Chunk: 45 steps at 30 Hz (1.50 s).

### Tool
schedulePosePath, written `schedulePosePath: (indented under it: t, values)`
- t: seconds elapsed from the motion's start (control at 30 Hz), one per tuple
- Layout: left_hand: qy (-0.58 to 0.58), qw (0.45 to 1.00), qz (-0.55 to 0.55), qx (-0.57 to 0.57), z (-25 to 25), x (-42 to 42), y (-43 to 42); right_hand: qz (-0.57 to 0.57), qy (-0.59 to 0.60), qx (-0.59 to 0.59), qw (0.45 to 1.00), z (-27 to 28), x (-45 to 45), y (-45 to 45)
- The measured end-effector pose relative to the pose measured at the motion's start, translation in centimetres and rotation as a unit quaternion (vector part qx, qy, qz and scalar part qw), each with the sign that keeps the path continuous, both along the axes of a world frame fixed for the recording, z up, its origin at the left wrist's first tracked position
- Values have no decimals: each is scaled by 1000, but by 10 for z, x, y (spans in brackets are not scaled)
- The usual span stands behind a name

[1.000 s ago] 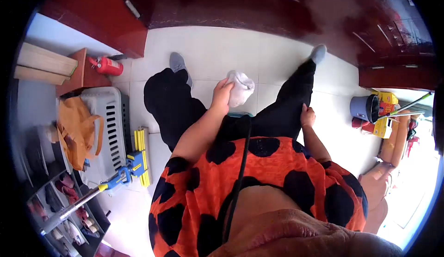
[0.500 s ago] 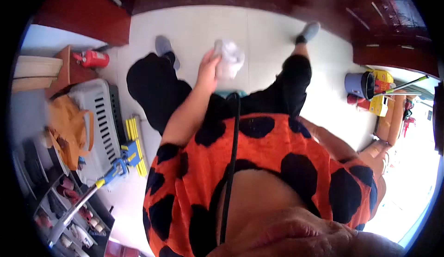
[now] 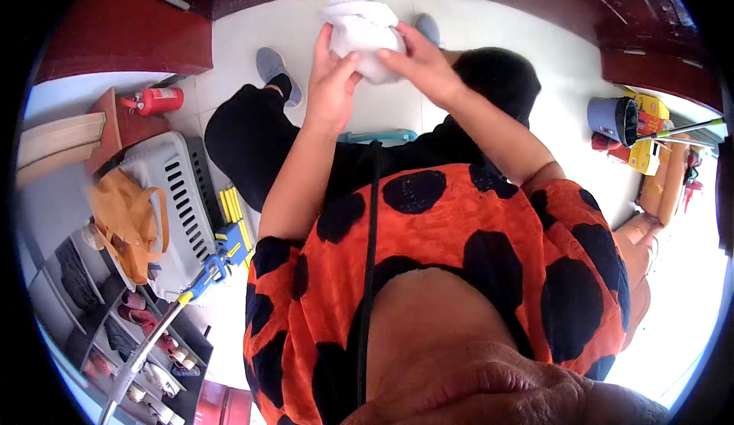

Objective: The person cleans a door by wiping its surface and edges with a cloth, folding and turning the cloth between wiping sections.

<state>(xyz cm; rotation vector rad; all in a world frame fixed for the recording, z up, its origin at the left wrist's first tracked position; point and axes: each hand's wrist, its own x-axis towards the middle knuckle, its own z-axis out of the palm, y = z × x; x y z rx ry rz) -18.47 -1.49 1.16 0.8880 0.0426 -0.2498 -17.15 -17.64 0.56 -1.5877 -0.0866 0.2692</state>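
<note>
A white crumpled bundle [image 3: 367, 39], rounded below and twisted into folds on top, is held up in front of my knees. Whether it is cloth or a thin bag, I cannot tell. My left hand [image 3: 334, 77] grips its left side, with the thumb on the near face. On the opposite side my right hand [image 3: 424, 62] holds it too, thumb also toward me. What the bundle contains, if anything, is hidden. Beneath me shows the teal edge of a seat [image 3: 382, 136].
To the left are a red fire extinguisher [image 3: 160, 99], a grey pet carrier [image 3: 157, 161] with a tan bag [image 3: 126, 218], a blue-and-yellow mop [image 3: 206, 276] and a shoe rack [image 3: 200, 360]. A grey-blue bin [image 3: 604, 119] stands right. Dark red cabinets [image 3: 130, 27] line the far side.
My right hand has come up from my side and taken hold of the bundle with my left. The bundle is farther forward, and my right foot has moved inward.
</note>
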Motion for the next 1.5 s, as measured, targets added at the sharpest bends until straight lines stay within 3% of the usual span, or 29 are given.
schedulePosePath:
  t: [0.07,0.17,0.23,0.27,0.4,0.5,0.57,0.7,0.77,0.8,0.87,0.93,1.0,1.03,1.1,1.13,1.2,1.23,1.27,1.33,1.37,1.4,1.47,1.5]
  values:
    - [-4,999,-7,39,10,13,4,-37,16,-53,998,8,10,3]
    - [17,995,-50,87,13,36,22,-82,52,25,995,17,19,4]
    - [30,989,-2,144,17,53,32,-79,4,16,997,21,23,2]
    - [29,989,-4,143,16,61,37,-74,-46,6,996,22,25,1]
    - [-13,995,-20,98,10,91,46,-109,-48,30,992,19,33,-1]
    - [-32,998,6,61,3,105,46,-109,12,33,993,19,39,-4]
    - [-30,998,11,50,-3,106,45,-149,8,119,982,19,42,-1]
    - [-45,998,14,32,-10,104,42,-211,3,74,975,4,51,-8]
    - [-65,996,23,60,-12,103,44,-320,-133,15,938,1,57,-10]
    - [-87,992,29,91,-12,103,45,-316,-134,14,939,2,59,-12]
    - [-97,991,26,83,-14,101,48,-260,-10,102,960,9,57,-11]
    - [-109,991,19,75,-13,98,48,-229,62,72,969,7,54,-1]
    - [-117,992,-1,40,-9,93,47,-41,296,111,948,5,51,12]
    - [-117,992,1,40,-8,91,47,-40,296,109,948,0,50,18]
    - [-150,976,-39,155,-5,85,49,32,389,254,885,-14,48,30]
    - [-149,976,-36,155,-3,80,52,35,391,253,884,-18,49,35]
    - [-220,947,-166,164,0,74,56,-112,226,363,897,-27,54,43]
    - [-285,930,-182,142,-3,73,54,-122,219,434,865,-25,60,40]
    - [-284,931,-181,140,-4,72,55,-132,163,408,889,-23,61,35]
    - [-188,878,-334,287,-6,71,59,-178,135,374,900,-2,57,24]
    - [-212,827,-306,420,-12,73,59,-177,135,371,902,3,58,22]
    - [-212,830,-305,417,-15,72,58,-218,101,308,921,6,59,20]
    - [-302,757,-89,573,-17,66,53,-256,68,238,934,7,56,17]
    - [-300,759,-88,572,-19,64,47,-237,44,165,956,6,53,17]
